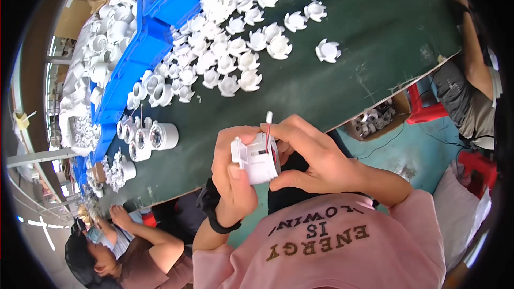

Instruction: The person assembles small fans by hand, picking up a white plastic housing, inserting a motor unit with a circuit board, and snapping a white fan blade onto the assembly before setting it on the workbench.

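Close in front of my chest is a white plastic housing, with a rectangular opening in the side that shows. My left hand grips it from the left, thumb against its lower side and fingers curled over the top. On the opposite side, my right hand holds the same housing between its thumb and fingers. A thin red wire runs up the housing near the right fingertips and ends in a small white connector. Some of the right fingers are hidden behind the housing.
Many white fan-like parts lie on the green tabletop. Beyond them stand blue bins beside piled white cups. Several round white units stand at left. A carton of parts sits below the edge. Co-workers are at both sides.
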`<state>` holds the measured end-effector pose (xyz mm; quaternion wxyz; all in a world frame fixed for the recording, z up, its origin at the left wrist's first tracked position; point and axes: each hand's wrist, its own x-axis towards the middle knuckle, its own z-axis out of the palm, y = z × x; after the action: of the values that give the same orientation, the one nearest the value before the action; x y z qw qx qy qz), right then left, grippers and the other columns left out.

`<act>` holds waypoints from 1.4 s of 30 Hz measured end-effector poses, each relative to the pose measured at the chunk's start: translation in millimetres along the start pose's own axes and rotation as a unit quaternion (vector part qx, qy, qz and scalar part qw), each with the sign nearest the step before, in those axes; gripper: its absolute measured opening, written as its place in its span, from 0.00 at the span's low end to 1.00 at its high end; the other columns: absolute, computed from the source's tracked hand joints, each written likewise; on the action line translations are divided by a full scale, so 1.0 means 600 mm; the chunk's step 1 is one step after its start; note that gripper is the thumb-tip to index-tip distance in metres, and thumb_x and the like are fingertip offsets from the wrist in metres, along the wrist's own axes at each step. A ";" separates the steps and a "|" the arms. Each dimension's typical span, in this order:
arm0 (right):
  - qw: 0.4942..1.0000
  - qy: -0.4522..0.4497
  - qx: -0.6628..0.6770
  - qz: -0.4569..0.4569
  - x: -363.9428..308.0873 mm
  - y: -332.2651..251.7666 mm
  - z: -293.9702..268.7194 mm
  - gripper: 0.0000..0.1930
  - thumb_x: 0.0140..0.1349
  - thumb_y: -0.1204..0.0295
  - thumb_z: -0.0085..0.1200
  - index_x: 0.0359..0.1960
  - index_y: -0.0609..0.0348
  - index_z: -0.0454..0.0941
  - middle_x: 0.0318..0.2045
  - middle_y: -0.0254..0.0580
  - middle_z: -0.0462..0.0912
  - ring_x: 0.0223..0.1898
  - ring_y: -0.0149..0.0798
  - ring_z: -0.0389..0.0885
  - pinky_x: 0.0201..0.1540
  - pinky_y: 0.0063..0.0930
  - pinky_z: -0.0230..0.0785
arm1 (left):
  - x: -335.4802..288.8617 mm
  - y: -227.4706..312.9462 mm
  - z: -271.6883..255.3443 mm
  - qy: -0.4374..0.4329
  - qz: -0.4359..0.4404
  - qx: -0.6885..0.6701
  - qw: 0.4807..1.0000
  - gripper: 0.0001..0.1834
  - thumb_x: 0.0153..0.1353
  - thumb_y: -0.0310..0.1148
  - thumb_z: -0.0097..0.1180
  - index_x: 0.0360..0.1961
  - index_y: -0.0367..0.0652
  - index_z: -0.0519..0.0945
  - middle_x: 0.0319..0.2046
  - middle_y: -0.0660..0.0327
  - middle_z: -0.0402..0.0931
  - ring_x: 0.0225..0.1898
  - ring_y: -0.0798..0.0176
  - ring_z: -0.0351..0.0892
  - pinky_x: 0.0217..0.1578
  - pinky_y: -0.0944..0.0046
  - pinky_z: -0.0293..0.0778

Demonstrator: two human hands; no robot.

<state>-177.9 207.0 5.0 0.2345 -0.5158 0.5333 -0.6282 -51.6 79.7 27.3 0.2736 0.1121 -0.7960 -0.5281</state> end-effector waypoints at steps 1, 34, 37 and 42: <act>1.000 0.014 -0.003 0.018 0.001 0.002 -0.007 0.37 0.48 0.70 0.69 0.60 0.67 0.63 0.41 0.47 0.71 0.33 0.36 0.78 0.35 0.26 0.75 | 0.007 -0.006 0.000 -0.020 -0.029 -0.004 0.999 0.28 0.69 0.50 0.33 0.53 0.33 0.67 0.49 0.49 0.66 0.46 0.59 0.70 0.47 0.61 0.66; 0.941 0.035 -0.336 -0.005 0.176 0.158 -0.296 0.22 0.71 0.62 0.40 0.62 0.57 0.66 0.55 0.44 0.71 0.57 0.37 0.67 0.61 0.28 0.56 | -0.053 -0.052 -0.129 0.223 0.012 0.384 0.896 0.20 0.56 0.23 0.53 0.52 0.34 0.71 0.49 0.50 0.69 0.50 0.51 0.67 0.45 0.58 0.63; 0.932 0.037 -0.359 -0.013 0.176 0.156 -0.290 0.22 0.71 0.60 0.39 0.62 0.59 0.66 0.56 0.45 0.70 0.59 0.40 0.67 0.62 0.29 0.55 | -0.066 -0.052 -0.084 0.193 -0.027 0.302 0.933 0.20 0.54 0.22 0.54 0.50 0.34 0.71 0.50 0.48 0.67 0.51 0.49 0.67 0.52 0.56 0.62; 0.916 0.008 -0.401 -0.015 0.176 0.162 -0.286 0.23 0.71 0.59 0.38 0.62 0.59 0.66 0.57 0.47 0.69 0.59 0.41 0.66 0.61 0.31 0.56 | -0.049 -0.076 -0.052 0.195 -0.043 0.225 0.954 0.20 0.51 0.20 0.53 0.48 0.35 0.71 0.49 0.49 0.67 0.49 0.51 0.67 0.52 0.57 0.62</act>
<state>-394.6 160.0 -24.5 -0.0063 -0.5692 0.7347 -0.3690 -15.0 49.9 -14.0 0.3682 0.3055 -0.8198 -0.3147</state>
